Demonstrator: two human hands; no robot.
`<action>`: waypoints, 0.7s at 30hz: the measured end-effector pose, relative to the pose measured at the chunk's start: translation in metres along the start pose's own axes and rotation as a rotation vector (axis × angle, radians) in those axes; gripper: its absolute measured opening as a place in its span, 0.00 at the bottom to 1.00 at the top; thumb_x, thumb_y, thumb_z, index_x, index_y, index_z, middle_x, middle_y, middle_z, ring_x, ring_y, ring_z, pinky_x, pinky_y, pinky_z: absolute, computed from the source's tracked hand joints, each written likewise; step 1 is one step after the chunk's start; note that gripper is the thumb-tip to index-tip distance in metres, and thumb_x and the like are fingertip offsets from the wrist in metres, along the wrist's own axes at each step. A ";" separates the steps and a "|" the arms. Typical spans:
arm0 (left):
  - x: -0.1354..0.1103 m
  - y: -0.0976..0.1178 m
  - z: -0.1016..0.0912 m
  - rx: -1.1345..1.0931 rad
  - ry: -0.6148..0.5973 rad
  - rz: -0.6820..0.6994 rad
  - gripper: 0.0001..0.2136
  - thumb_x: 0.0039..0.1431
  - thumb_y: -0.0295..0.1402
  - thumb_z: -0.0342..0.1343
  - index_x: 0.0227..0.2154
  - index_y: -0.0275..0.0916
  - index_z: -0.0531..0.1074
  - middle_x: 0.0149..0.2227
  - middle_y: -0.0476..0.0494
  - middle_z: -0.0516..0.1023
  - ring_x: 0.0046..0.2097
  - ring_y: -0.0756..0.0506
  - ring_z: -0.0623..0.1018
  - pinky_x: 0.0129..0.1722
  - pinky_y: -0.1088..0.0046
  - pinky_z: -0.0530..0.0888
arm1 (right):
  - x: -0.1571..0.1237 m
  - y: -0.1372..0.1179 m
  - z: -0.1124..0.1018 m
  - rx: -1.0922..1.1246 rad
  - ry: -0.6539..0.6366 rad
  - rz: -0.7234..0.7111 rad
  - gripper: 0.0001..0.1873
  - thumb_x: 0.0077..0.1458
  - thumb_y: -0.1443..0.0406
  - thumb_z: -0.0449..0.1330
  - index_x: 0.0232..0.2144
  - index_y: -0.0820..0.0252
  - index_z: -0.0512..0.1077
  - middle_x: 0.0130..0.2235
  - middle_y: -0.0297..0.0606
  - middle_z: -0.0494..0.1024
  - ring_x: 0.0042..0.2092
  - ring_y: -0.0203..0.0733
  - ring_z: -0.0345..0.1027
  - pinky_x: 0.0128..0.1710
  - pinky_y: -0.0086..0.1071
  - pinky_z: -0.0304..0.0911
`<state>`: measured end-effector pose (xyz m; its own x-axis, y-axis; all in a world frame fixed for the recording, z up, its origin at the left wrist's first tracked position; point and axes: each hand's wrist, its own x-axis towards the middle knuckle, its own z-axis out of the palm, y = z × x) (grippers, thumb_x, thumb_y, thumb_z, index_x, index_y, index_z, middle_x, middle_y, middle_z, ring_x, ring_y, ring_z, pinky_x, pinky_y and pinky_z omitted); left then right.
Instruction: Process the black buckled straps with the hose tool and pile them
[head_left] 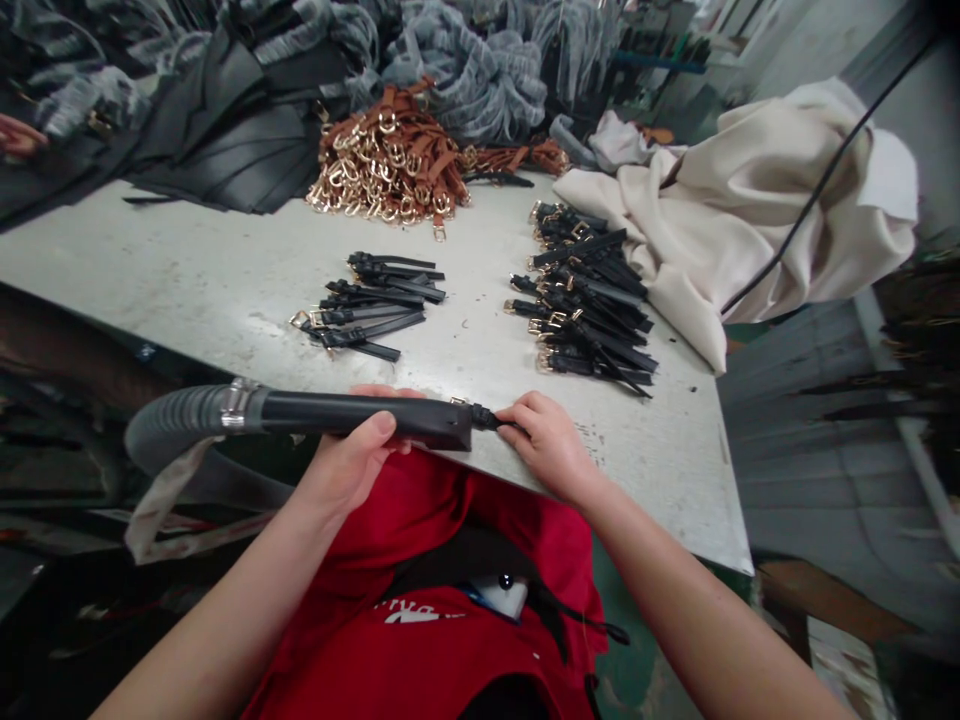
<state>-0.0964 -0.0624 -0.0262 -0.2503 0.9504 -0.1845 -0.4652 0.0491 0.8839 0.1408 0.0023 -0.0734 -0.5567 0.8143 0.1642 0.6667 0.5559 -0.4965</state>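
My left hand [367, 440] is wrapped round a black nozzle [420, 415] on a grey corrugated hose [172, 415], its thumb along the near side. At the nozzle's right end sits a small black buckle strap [484, 415]; its tail is pinched in my right hand [544, 440]. Whether the strap touches the nozzle I cannot tell. Beyond my left hand lies a small group of black buckle straps [375, 300]. A larger pile of black straps [589, 300] rests beyond my right hand, gold buckles facing left.
A heap of brown straps with gold buckles [390, 160] stands at the back of the pale table [480, 350]. Black sheet pieces [232, 130] lie to its left, grey bundles [472, 70] behind. Cream fabric [765, 210] drapes over the right edge, with a dark cable [810, 205] across it.
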 end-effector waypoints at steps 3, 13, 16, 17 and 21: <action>0.006 -0.004 0.003 -0.028 0.005 -0.011 0.18 0.35 0.37 0.73 0.30 0.39 0.74 0.34 0.44 0.83 0.26 0.49 0.76 0.19 0.77 0.69 | 0.000 0.002 -0.001 0.017 0.005 -0.016 0.09 0.60 0.68 0.57 0.40 0.58 0.77 0.36 0.42 0.74 0.41 0.46 0.68 0.42 0.39 0.64; 0.003 0.015 -0.014 -0.032 0.103 0.026 0.18 0.34 0.38 0.74 0.30 0.39 0.77 0.33 0.44 0.84 0.28 0.47 0.78 0.21 0.78 0.73 | 0.001 -0.011 0.001 -0.056 0.061 0.066 0.15 0.56 0.61 0.60 0.45 0.60 0.75 0.38 0.43 0.75 0.42 0.49 0.68 0.44 0.42 0.62; -0.007 0.014 -0.016 0.060 0.039 0.077 0.14 0.39 0.36 0.72 0.30 0.38 0.77 0.35 0.43 0.84 0.28 0.48 0.78 0.22 0.78 0.73 | 0.009 -0.016 0.003 -0.075 0.039 0.055 0.17 0.56 0.60 0.60 0.47 0.56 0.76 0.40 0.43 0.75 0.42 0.49 0.67 0.44 0.42 0.60; -0.009 0.013 -0.017 0.080 0.028 0.093 0.13 0.40 0.35 0.71 0.31 0.39 0.77 0.35 0.42 0.84 0.28 0.48 0.77 0.22 0.78 0.73 | 0.011 -0.017 0.003 -0.067 0.023 0.040 0.16 0.57 0.60 0.60 0.47 0.55 0.76 0.40 0.42 0.75 0.42 0.48 0.67 0.44 0.41 0.59; -0.011 0.011 -0.015 0.113 0.019 0.106 0.13 0.41 0.37 0.70 0.32 0.41 0.78 0.37 0.41 0.84 0.29 0.47 0.77 0.23 0.76 0.73 | 0.016 -0.020 0.003 -0.021 -0.026 0.036 0.13 0.57 0.61 0.58 0.43 0.54 0.77 0.38 0.41 0.75 0.42 0.47 0.66 0.42 0.40 0.57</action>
<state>-0.1118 -0.0772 -0.0208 -0.3095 0.9462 -0.0947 -0.3370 -0.0161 0.9414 0.1173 0.0034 -0.0639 -0.5446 0.8294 0.1244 0.6965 0.5299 -0.4838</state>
